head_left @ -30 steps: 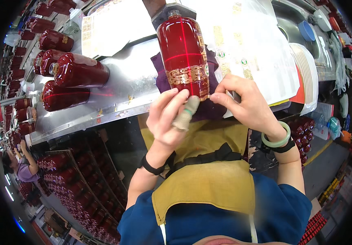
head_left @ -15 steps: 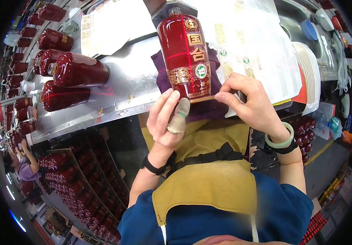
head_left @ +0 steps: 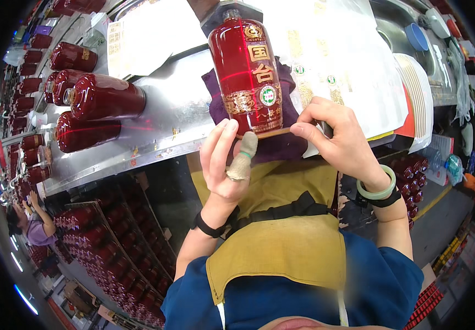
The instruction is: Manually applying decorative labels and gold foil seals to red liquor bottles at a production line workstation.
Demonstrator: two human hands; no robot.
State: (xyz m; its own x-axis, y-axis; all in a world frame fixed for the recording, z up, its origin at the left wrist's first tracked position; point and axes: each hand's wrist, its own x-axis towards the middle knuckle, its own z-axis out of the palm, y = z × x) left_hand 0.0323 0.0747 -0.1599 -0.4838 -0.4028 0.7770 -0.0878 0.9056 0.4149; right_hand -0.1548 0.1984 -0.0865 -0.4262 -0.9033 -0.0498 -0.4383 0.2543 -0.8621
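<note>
A glossy red bottle (head_left: 247,74) with gold ornaments and a round green-rimmed sticker lies on a purple cloth (head_left: 285,144) on the steel bench (head_left: 171,118), its base toward me. My left hand (head_left: 225,160), thumb wrapped in a worn fabric sleeve, touches the bottle's base from the left with open fingers. My right hand (head_left: 337,137) pinches at the bottle's lower right edge beside a gold band. A jade bangle and a dark strap sit on my right wrist.
Several red bottles (head_left: 97,102) lie on the bench at left. White label sheets (head_left: 336,55) spread behind the bottle, a stack of white plates (head_left: 417,93) at right. Racks of red bottles (head_left: 105,247) stand below. Another person (head_left: 31,225) works at far left.
The bottle has been rolled, so its front with gold characters and the round sticker now faces up. Both hands stay at its base; my left fingers have spread.
</note>
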